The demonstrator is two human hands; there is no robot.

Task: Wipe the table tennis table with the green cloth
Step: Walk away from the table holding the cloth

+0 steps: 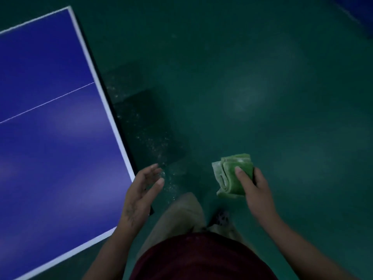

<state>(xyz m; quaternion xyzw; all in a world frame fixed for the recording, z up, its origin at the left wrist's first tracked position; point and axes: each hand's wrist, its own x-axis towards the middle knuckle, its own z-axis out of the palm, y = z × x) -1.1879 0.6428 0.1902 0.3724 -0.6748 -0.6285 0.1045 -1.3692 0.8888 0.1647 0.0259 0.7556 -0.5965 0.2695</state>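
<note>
Your right hand, lower right of centre, grips the folded green cloth over the floor, ready for wiping. Your left hand hangs relaxed, holding nothing, beside the blue table tennis table filling the left.

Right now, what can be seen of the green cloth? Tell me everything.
The green cloth is folded into a thick, layered wad, paler at its edges and towel-like in texture. The right hand grips it, with the thumb across its top. It is held in the air over the floor, to the right of the blue table, touching neither.
</note>
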